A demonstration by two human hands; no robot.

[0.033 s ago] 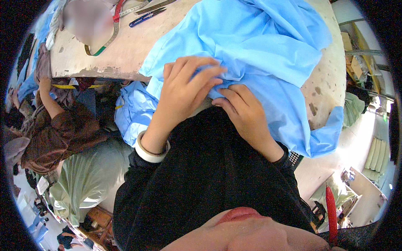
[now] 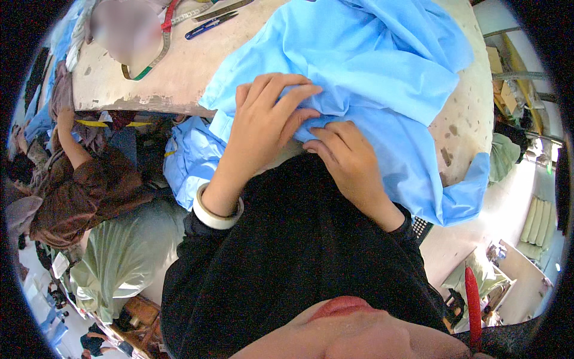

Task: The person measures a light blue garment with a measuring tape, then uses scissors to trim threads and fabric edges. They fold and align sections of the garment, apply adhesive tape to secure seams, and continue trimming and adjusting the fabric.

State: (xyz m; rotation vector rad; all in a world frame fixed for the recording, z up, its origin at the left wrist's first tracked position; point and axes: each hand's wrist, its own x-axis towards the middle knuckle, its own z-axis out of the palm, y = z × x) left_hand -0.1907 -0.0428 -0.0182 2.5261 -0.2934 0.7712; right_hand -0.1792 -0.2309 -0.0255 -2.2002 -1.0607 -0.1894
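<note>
Light blue cloth lies in loose folds over the worktable, its near part hanging past the front edge. At that near edge, my right hand is closed, thumb and fingers pinching the cloth. Just left of it and a little farther away, my left hand is bent over the cloth. Its thumb stands apart from the curved fingers, with nothing seen between them. The fingertips are at the cloth's surface; whether they press on it I cannot tell. A white tape roll sits around my left wrist like a bangle.
On the pale worn table, blue-handled thread snips and a tape measure lie far left. More blue cloth bunches below the table edge at left. A person in brown works nearby at left.
My left hand's fingers, blurred a moment earlier, now show sharply and have shifted slightly. My right hand keeps its place on the cloth.
</note>
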